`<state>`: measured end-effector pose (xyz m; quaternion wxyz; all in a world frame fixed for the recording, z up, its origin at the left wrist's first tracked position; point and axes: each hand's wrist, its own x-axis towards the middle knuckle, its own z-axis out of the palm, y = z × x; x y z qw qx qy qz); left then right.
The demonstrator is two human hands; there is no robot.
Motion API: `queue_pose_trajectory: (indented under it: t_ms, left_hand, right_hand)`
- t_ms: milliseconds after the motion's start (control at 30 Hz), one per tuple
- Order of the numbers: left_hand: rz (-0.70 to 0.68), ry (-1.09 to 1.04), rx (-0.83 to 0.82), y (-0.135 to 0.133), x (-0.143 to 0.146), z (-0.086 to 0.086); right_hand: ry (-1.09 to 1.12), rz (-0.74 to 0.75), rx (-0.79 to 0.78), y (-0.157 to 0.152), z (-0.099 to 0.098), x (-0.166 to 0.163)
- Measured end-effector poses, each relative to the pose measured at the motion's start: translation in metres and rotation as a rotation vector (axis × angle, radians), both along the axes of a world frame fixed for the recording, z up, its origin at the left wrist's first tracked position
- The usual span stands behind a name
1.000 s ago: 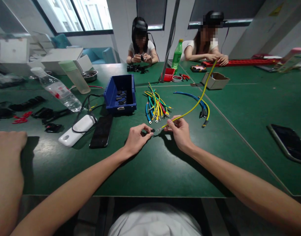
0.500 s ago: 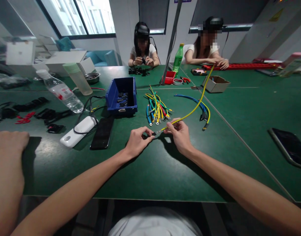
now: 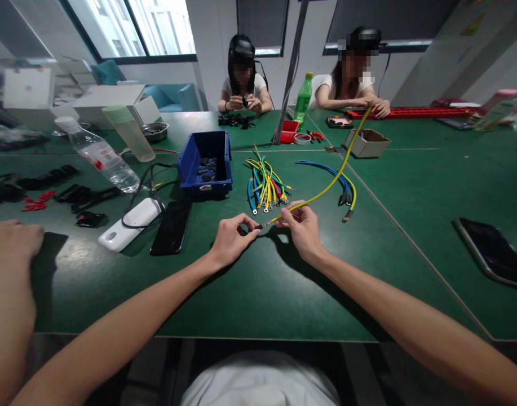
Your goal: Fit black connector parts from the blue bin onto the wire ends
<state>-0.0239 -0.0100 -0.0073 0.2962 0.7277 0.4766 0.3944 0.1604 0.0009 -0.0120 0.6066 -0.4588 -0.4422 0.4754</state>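
Long yellow insulated wire [image 3: 326, 192], toward tabletop's [image 3: 283, 296] near edge: right hand [image 3: 304, 230] fingers pinch it steady; left hand [image 3: 232, 239] fingers pinch its tip.

Tiny piece [image 3: 259, 226] in the left hand [image 3: 230, 239]: too small, I can't identify it. Yellow wire [image 3: 326, 192], far end lost to me. Phone [image 3: 490, 251] clipped by the right edge.
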Motion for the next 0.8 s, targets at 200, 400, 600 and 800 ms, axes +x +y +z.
queue_pose_trajectory:
  t_ms: [200,400,600,800]
  left_hand:
    - [0.003,-0.027,-0.016,-0.0003,0.0000,0.0010]
    - [0.004,-0.046,-0.024,-0.0004,-0.0002,0.0007]
    - [0.008,-0.052,-0.014,-0.0006,-0.0009,0.0006]
    - [0.013,-0.070,0.000,-0.0001,-0.0004,0.0024]
  right_hand:
    - [0.004,0.001,0.005,0.0010,-0.0011,-0.0003]
    - [-0.013,0.004,-0.002,0.0012,0.0001,-0.0007]
    - [-0.046,-0.007,-0.006,0.0014,-0.0011,-0.0008]
    - [-0.029,-0.017,0.004,0.0020,-0.0028,-0.0017]
